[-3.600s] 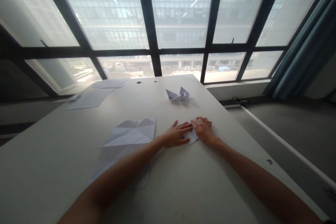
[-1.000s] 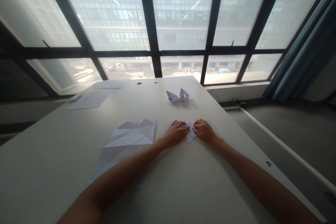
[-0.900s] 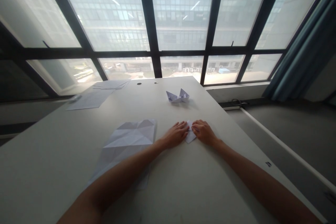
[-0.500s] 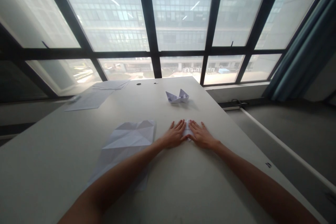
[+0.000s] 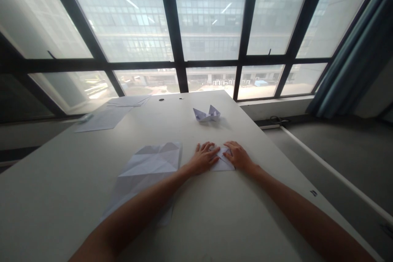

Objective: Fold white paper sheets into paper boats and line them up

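A small piece of folded white paper [image 5: 222, 165] lies flat on the white table, with slanting fold edges showing on its upper side. My left hand [image 5: 203, 159] rests on its left part, fingers spread and pressing down. At the right edge, my right hand [image 5: 240, 156] has its fingers and thumb curled onto the paper, gripping a corner; part of that grip is hidden. Beyond both hands stands a folded paper boat [image 5: 206, 114] with two raised points.
To the left lies a large creased paper sheet [image 5: 150, 163], partly under my left forearm. More flat white sheets [image 5: 102, 119] are at the far left of the table [image 5: 245, 221]. Windows [image 5: 211, 12] rise behind it, and a blue curtain [image 5: 353, 53] hangs at right.
Both hands lay flat, side by side on the folded paper. My right hand has moved right and curled its fingers; more of the paper shows, its lower edge now wide and straight.
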The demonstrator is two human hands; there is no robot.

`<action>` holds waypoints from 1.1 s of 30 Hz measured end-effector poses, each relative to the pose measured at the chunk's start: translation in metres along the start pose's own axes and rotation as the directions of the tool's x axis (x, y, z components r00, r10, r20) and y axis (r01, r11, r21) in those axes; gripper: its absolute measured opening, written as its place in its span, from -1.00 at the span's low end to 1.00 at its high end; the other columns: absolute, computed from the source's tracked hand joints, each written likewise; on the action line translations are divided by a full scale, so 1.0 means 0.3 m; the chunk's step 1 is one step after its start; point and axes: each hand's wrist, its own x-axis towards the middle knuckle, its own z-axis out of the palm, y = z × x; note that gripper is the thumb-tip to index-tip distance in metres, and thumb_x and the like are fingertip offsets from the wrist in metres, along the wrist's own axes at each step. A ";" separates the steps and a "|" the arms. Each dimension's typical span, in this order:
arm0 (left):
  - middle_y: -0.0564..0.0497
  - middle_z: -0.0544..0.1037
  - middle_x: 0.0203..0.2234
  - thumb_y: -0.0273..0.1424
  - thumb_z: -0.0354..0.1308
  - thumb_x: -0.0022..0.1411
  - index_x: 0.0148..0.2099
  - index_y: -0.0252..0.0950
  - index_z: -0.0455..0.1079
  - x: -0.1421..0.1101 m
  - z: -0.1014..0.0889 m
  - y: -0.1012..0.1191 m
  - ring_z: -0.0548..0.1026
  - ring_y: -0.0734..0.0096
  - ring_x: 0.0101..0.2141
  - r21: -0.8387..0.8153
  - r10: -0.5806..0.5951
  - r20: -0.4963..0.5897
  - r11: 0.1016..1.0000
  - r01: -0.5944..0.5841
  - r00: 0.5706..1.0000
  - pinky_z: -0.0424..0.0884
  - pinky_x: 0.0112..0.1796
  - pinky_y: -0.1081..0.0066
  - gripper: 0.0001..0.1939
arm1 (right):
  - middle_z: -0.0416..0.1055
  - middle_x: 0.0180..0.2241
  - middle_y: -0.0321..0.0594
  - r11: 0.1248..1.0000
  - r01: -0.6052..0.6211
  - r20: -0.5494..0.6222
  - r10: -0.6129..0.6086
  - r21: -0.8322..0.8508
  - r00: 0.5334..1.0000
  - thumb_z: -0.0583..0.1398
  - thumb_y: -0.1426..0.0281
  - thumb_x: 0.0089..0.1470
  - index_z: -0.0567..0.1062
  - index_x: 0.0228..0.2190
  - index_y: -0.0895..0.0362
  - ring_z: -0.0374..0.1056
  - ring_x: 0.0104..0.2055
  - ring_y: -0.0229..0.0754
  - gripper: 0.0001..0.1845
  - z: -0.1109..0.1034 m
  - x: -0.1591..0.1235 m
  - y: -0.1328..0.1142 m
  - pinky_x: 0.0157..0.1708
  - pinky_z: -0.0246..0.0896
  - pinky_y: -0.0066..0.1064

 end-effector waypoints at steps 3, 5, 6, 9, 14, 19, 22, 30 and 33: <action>-0.13 0.23 0.26 -0.06 -0.10 0.41 0.36 -0.02 0.13 -0.002 0.000 0.001 0.08 0.02 0.29 -0.013 0.002 -0.025 1.000 -0.002 1.000 -0.10 0.23 -0.22 -0.47 | 0.45 0.03 -0.06 0.999 0.036 0.068 -0.036 -0.002 0.997 0.22 0.35 0.16 0.52 -0.02 0.12 0.30 0.09 -0.04 -0.66 0.002 0.000 0.007 0.14 0.15 -0.19; -0.14 0.25 0.24 -0.06 -0.06 0.40 0.38 -0.05 0.07 -0.001 0.003 0.000 0.11 0.03 0.28 -0.023 -0.004 -0.036 1.000 0.003 0.999 -0.10 0.23 -0.20 -0.43 | 0.46 -0.01 -0.09 0.999 0.040 0.066 -0.039 -0.012 0.997 0.24 0.35 0.15 0.54 -0.05 0.10 0.30 0.06 -0.05 -0.69 0.001 0.001 0.004 0.11 0.15 -0.22; -0.14 0.26 0.24 -0.07 -0.04 0.39 0.40 -0.07 0.03 -0.001 0.006 0.000 0.11 0.03 0.27 -0.030 -0.010 -0.044 1.000 0.009 0.999 -0.10 0.24 -0.20 -0.40 | 0.46 -0.04 -0.10 0.999 0.040 0.062 -0.039 -0.014 0.997 0.24 0.36 0.14 0.54 -0.06 0.10 0.30 0.04 -0.05 -0.69 0.000 0.002 0.001 0.10 0.16 -0.23; -0.18 0.26 0.24 -0.08 0.02 0.37 0.43 -0.12 -0.06 0.001 0.013 -0.003 0.13 0.03 0.27 -0.060 -0.034 -0.065 0.998 0.030 0.997 -0.08 0.24 -0.17 -0.32 | 0.47 -0.12 -0.10 1.000 0.023 0.056 -0.022 -0.013 0.998 0.26 0.38 0.12 0.54 -0.07 0.10 0.30 -0.01 -0.06 -0.69 0.000 0.004 -0.007 0.06 0.17 -0.26; -0.18 0.34 0.19 -0.12 0.08 0.35 0.39 -0.19 0.05 0.018 0.019 -0.009 0.24 0.04 0.22 -0.157 -0.131 -0.132 0.981 0.109 0.983 0.01 0.24 -0.05 -0.34 | 0.45 -0.22 -0.10 0.992 -0.097 0.022 0.096 0.079 0.995 0.31 0.41 0.00 0.53 -0.19 0.15 0.31 -0.09 -0.04 -0.73 0.012 0.008 0.004 -0.03 0.20 -0.25; -0.04 0.56 -0.04 -0.21 0.12 0.34 0.32 -0.17 0.17 0.035 0.007 -0.020 0.45 0.18 0.05 -0.424 -0.254 -0.217 0.894 0.144 0.943 0.17 0.19 0.06 -0.45 | 0.40 -0.35 -0.25 0.929 -0.173 -0.003 0.184 0.326 0.983 0.27 0.42 -0.08 0.40 -0.37 0.12 0.31 -0.26 -0.14 -0.83 0.019 0.016 0.020 -0.21 0.23 -0.33; -0.02 0.62 -0.22 -0.18 0.20 0.26 0.20 -0.22 0.34 0.033 -0.010 -0.025 0.55 0.22 -0.13 -0.597 -0.286 -0.215 0.795 0.107 0.934 0.38 0.00 0.21 -0.50 | 0.36 -0.42 -0.32 0.851 -0.180 -0.030 0.224 0.493 0.974 0.24 0.38 -0.07 0.33 -0.44 0.09 0.29 -0.34 -0.19 -0.85 0.016 0.019 0.005 -0.30 0.20 -0.39; -0.06 0.61 -0.35 0.00 0.27 0.14 0.04 -0.38 0.45 0.021 -0.074 -0.014 0.52 0.35 -0.40 -0.939 -0.262 -0.036 0.340 0.057 0.964 0.40 -0.39 0.41 -0.39 | 0.48 -0.39 -0.32 0.360 -0.402 0.281 0.345 0.842 0.896 0.36 0.18 -0.15 0.28 -0.34 0.06 0.31 -0.50 -0.26 -0.57 -0.023 0.014 -0.046 -0.56 0.10 -0.48; -0.12 0.60 -0.26 0.00 0.27 0.15 0.06 -0.38 0.43 0.028 -0.072 -0.002 0.53 0.32 -0.33 -0.975 -0.219 0.023 0.212 0.070 0.975 0.42 -0.33 0.39 -0.39 | 0.50 -0.38 -0.32 0.230 -0.392 0.308 0.329 0.891 0.893 0.40 0.15 -0.19 0.30 -0.33 0.05 0.36 -0.45 -0.23 -0.52 -0.029 0.009 -0.041 -0.47 0.22 -0.44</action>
